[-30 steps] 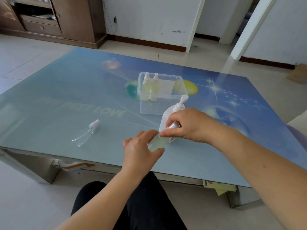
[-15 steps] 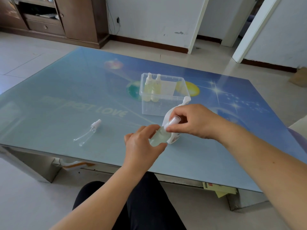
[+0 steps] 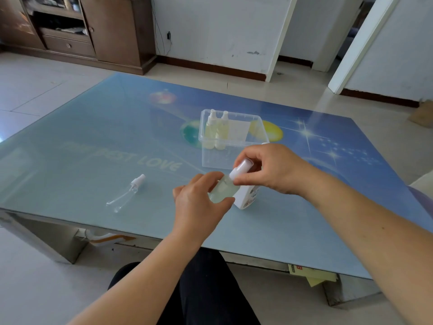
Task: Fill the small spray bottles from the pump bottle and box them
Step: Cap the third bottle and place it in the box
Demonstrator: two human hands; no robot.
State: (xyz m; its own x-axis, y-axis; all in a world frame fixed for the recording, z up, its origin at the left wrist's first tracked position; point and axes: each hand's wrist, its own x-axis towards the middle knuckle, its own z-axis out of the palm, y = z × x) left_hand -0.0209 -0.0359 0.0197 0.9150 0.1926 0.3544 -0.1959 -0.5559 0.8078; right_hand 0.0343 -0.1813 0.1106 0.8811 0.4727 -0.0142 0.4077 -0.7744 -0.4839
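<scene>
Filled spray bottle (image 3: 222, 190) tilted, held; two filled upright in clear box (image 3: 234, 146); empty one (image 3: 127, 193) lying left.

Glossy glass table (image 3: 70, 160) — clear plastic box (image 3: 234, 158)

Single wide-angle view from head height, seated at the near long edge of the low glass table (image 3: 70, 146), facing forward and steeply down. Close to the work: left hand (image 3: 199, 202) and right hand (image 3: 269, 170) near frame centre, forearms entering from the bottom corners, a dark-clothed knee at the bottom edge. Further off, the clear box (image 3: 234, 158) mid-table; beyond, floor, wooden cabinet (image 3: 112, 29) top left, doorway top right. No second view, so no overlap.
</scene>
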